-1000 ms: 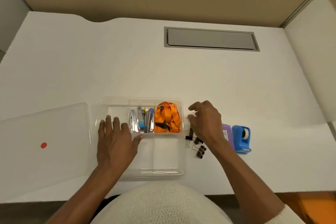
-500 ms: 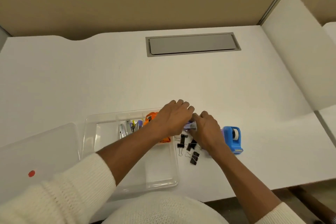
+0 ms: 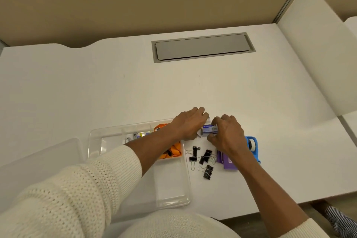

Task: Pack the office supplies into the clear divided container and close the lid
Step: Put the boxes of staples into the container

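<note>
We see the clear divided plastic container (image 3: 173, 189) lying open near the white desk's (image 3: 96, 92) front edge, an orange lanyard (image 3: 173, 151) in one compartment. Just right of it, both hands pinch a small blue-and-white box (image 3: 208, 129): left hand (image 3: 188, 124) and right hand (image 3: 229, 134), fingers curled on its ends. Black binder clips (image 3: 204, 158) lie nearer us, beside a blue tape dispenser (image 3: 253, 146).

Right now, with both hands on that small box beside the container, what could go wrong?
1. The left forearm crosses over the clear divided container; pulling back could drag or tip it.
2. The small blue box, pinched between left hand and right hand, looks partly open, so contents might spill.
3. Loose binder clips lie just under the right wrist and could get swept toward the desk edge.
</note>
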A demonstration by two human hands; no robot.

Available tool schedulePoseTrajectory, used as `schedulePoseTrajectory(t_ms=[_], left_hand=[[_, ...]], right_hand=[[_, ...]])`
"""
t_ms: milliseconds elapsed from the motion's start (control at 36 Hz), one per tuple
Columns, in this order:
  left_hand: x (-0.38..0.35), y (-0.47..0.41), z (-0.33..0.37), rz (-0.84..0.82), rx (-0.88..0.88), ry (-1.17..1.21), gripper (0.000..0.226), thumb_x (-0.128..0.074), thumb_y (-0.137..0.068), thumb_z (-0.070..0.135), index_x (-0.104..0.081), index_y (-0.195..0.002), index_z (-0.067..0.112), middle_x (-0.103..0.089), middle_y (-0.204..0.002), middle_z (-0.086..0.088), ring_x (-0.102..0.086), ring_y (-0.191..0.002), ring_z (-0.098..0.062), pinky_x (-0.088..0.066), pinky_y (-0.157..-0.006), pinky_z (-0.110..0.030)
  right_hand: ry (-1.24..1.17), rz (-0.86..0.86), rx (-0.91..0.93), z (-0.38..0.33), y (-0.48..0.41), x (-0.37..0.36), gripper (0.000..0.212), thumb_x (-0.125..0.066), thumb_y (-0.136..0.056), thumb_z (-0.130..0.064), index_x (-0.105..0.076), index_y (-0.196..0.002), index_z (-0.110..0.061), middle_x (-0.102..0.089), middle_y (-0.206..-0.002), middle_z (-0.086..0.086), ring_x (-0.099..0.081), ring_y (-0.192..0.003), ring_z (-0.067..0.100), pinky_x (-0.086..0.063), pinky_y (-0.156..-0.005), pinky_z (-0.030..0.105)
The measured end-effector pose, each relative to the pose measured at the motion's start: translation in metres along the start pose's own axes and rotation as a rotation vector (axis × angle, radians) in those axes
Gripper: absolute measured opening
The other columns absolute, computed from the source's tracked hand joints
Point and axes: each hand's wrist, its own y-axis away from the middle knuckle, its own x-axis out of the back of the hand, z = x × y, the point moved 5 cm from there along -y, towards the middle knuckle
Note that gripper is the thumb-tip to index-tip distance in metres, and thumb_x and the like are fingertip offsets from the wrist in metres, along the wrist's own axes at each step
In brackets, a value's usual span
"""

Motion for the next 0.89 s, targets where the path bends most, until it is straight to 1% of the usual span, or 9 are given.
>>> schedulePoseTrajectory(t_ms=[111, 222, 306, 417, 500, 639, 750, 806, 889], left_hand=[[-0.004, -0.001, 0.004, 0.019, 0.008, -0.005, 0.067, -0.083, -0.082, 0.027, -0.047, -0.135, 0.008, -0.055, -0.127, -0.012, -0.057, -0.108, -0.027, -0.054, -0.073, -0.038], [-0.005, -0.001, 0.009, 0.009, -0.003, -0.029, 0.07, -0.083, -0.081, 0.019, -0.044, -0.138, 0.007, -0.053, -0.125, -0.017, -0.059, -0.103, -0.031, -0.057, -0.069, -0.041], [-0.003, -0.001, 0.012, -0.015, 0.028, 0.005, 0.067, -0.08, -0.081, 0.015, -0.043, -0.135, 0.002, -0.048, -0.127, -0.019, -0.06, -0.098, -0.032, -0.052, -0.062, -0.039], [-0.005, -0.004, 0.01, -0.039, 0.072, 0.033, 0.061, -0.078, -0.086, 0.024, -0.048, -0.134, 0.001, -0.042, -0.138, -0.02, -0.06, -0.106, -0.032, -0.045, -0.065, -0.035], [-0.006, -0.008, 0.01, -0.043, 0.129, 0.093, 0.064, -0.083, -0.082, 0.027, -0.05, -0.131, 0.003, -0.04, -0.139, -0.02, -0.061, -0.103, -0.031, -0.044, -0.066, -0.035], [-0.008, -0.01, 0.013, -0.049, 0.151, 0.168, 0.067, -0.084, -0.08, 0.018, -0.045, -0.134, 0.005, -0.047, -0.131, -0.018, -0.061, -0.101, -0.031, -0.045, -0.065, -0.035], [-0.006, -0.009, 0.014, -0.044, 0.141, 0.282, 0.06, -0.075, -0.087, 0.022, -0.041, -0.134, 0.005, -0.061, -0.119, -0.017, -0.053, -0.088, -0.026, -0.044, -0.068, -0.035], [-0.008, -0.01, 0.011, -0.044, 0.157, 0.321, 0.054, -0.073, -0.089, 0.026, -0.044, -0.13, 0.005, -0.063, -0.117, -0.017, -0.052, -0.088, -0.026, -0.045, -0.069, -0.035], [-0.009, -0.012, 0.009, -0.058, 0.165, 0.326, 0.038, -0.07, -0.091, 0.027, -0.054, -0.119, 0.006, -0.064, -0.114, -0.016, -0.053, -0.085, -0.026, -0.044, -0.068, -0.034]], right_hand=[[-0.031, 0.048, -0.044, 0.012, 0.008, 0.019, 0.03, -0.076, -0.078, -0.029, -0.068, -0.103, -0.015, -0.062, -0.095, 0.004, -0.05, -0.089, 0.023, -0.045, -0.063, 0.034], [-0.09, 0.107, -0.099, 0.034, 0.016, 0.034, 0.03, -0.08, -0.074, -0.026, -0.07, -0.102, -0.017, -0.064, -0.095, 0.004, -0.056, -0.089, 0.027, -0.05, -0.067, 0.037], [-0.136, 0.108, -0.154, 0.043, 0.02, 0.038, 0.032, -0.083, -0.074, -0.027, -0.071, -0.103, -0.02, -0.067, -0.097, 0.005, -0.059, -0.092, 0.029, -0.048, -0.071, 0.036], [-0.192, 0.087, -0.184, 0.044, 0.025, 0.038, 0.035, -0.086, -0.074, -0.031, -0.072, -0.104, -0.02, -0.069, -0.099, 0.006, -0.063, -0.093, 0.029, -0.052, -0.076, 0.038], [-0.238, 0.069, -0.196, 0.043, 0.027, 0.036, 0.033, -0.086, -0.076, -0.03, -0.071, -0.104, -0.021, -0.07, -0.1, 0.006, -0.064, -0.091, 0.027, -0.053, -0.076, 0.037], [-0.282, 0.071, -0.199, 0.04, 0.03, 0.037, 0.029, -0.085, -0.076, -0.027, -0.069, -0.1, -0.025, -0.07, -0.099, 0.004, -0.066, -0.091, 0.026, -0.054, -0.076, 0.038], [-0.326, 0.071, -0.208, 0.036, 0.031, 0.039, 0.037, -0.086, -0.075, -0.025, -0.056, -0.092, -0.037, -0.068, -0.097, 0.001, -0.066, -0.088, 0.024, -0.055, -0.078, 0.04], [-0.354, 0.075, -0.218, 0.037, 0.03, 0.039, 0.036, -0.086, -0.074, -0.025, -0.057, -0.091, -0.038, -0.067, -0.096, -0.001, -0.065, -0.086, 0.022, -0.052, -0.075, 0.036], [-0.388, 0.079, -0.226, 0.039, 0.029, 0.038, 0.034, -0.086, -0.075, -0.024, -0.06, -0.092, -0.037, -0.068, -0.096, -0.004, -0.065, -0.084, 0.019, -0.049, -0.073, 0.034]])
